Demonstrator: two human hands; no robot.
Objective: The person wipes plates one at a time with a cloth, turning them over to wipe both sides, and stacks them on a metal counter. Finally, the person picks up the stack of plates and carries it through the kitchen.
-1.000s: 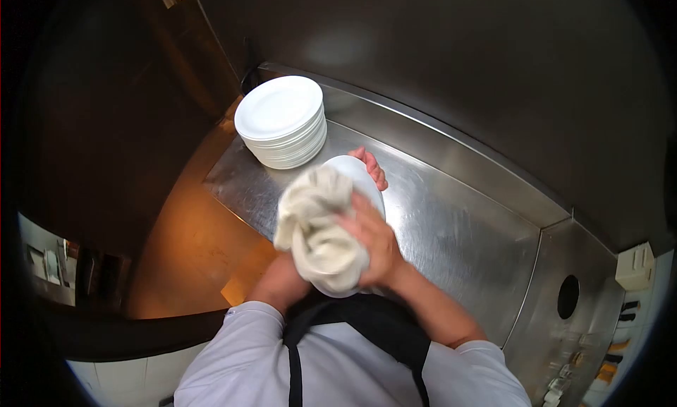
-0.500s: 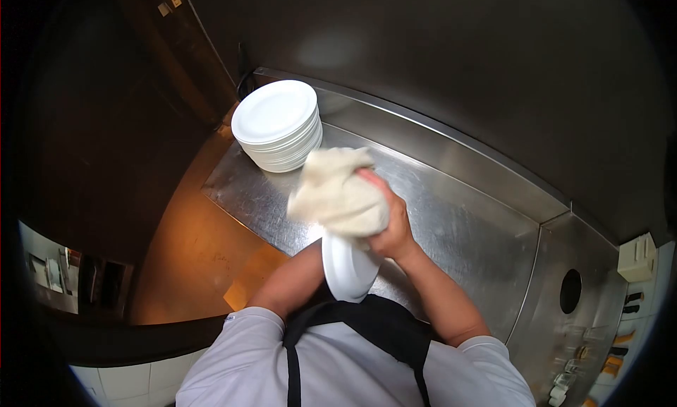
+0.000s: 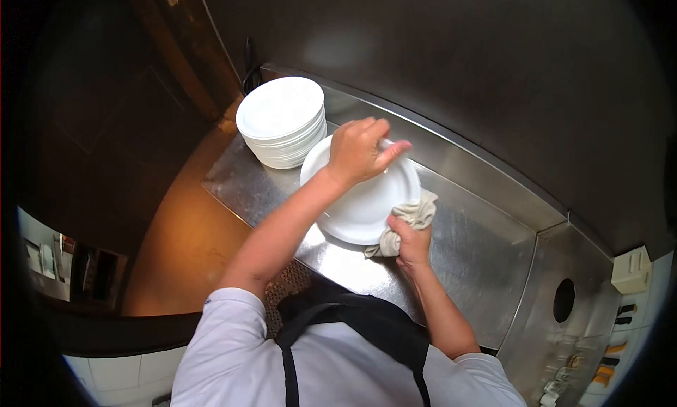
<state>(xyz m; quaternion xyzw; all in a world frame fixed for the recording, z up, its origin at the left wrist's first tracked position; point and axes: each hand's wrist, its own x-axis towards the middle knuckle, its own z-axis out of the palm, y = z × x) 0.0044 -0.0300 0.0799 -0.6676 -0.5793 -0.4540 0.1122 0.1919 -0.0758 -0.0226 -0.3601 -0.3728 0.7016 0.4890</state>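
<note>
A white round plate (image 3: 360, 208) is held tilted above the steel counter, its upper face showing. My left hand (image 3: 361, 152) reaches across it and is closed at the far rim, thumb pointing right; its fingertips are partly hidden. At the near right edge, my right hand (image 3: 415, 243) grips the plate through a cream cloth (image 3: 417, 211), with the thumb on top. The cloth is bunched around the rim and hangs below it. Just beyond the plate, to the left, stands a tall stack of white plates (image 3: 281, 118).
The steel counter (image 3: 472, 248) runs to the right, with a raised back ledge (image 3: 451, 153) along the dark wall. Farther right are a round dark hole (image 3: 564, 300), a beige box (image 3: 630, 271) and several small glass items. An orange-brown floor (image 3: 180, 245) lies left.
The plate has turned from nearly edge-on to face up. My left hand has come up to its far rim, and my right hand with the cloth has moved down to its near right edge.
</note>
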